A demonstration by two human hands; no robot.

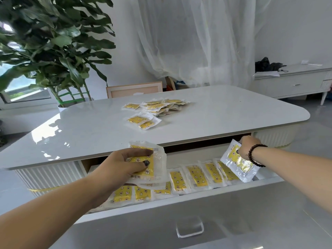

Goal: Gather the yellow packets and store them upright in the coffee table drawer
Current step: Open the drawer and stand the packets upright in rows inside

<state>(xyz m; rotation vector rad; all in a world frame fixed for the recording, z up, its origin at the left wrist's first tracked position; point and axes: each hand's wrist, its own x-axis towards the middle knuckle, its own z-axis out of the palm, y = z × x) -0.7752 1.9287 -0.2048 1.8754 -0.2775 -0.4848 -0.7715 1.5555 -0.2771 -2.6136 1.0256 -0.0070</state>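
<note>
**Two hands, each on yellow packets over the open drawer**

Two hands work at the open coffee table drawer (197, 200) in the lower half of the frame. The left hand (122, 164), at centre left, grips a small stack of yellow packets (158, 164) above the drawer's left part, its fingers curled over the top face and the thumb bent across the printed front. The right hand (247, 147), at centre right and wearing a dark bead bracelet (255, 155), pinches the upper edge of a single tilted packet (237, 161) at the drawer's right end; its fingertips are hidden behind the packet.

Inside the drawer a row of packets (195, 175) stands leaning, running from left to right, each overlapping the next.

On the glossy white tabletop (89, 126), above centre, a loose pile of packets (161, 106) lies flat, with two more packets (143, 120) just in front of it.

A leafy potted plant (53, 42) fills the upper left, sheer curtains (197, 38) hang at upper centre, and a white sideboard (296, 81) stands at far right.
</note>
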